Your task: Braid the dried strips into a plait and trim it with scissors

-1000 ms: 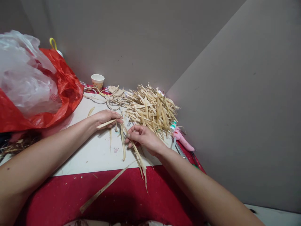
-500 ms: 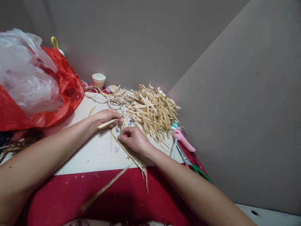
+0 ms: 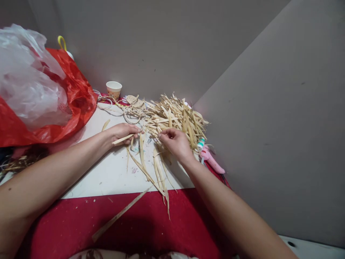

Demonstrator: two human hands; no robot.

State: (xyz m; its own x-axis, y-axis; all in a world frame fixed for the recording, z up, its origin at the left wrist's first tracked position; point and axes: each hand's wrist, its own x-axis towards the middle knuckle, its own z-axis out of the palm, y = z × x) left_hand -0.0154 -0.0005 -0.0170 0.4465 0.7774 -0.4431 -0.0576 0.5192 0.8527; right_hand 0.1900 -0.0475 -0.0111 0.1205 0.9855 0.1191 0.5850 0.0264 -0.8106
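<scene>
My left hand is closed around pale dried straw strips, whose ends stick out past the fingers and hang down toward the board. At the near left edge of a large heap of dried straw, my right hand has its thumb and forefinger pinched together. Whether a strip sits between those fingertips I cannot make out. Between and below the hands, several long loose strips lie across the white board. One longer strip reaches over the red cloth.
At the back stand a paper cup and a tangle of braided straw cord. A red plastic bag with clear plastic in it fills the left. On the right lies a pink glue gun. Grey walls close in the back and right.
My right hand has moved away from my left, up and to the right, to the straw heap. The left hand has stayed nearly in place. The scissors on the right are now hidden behind my forearm.
</scene>
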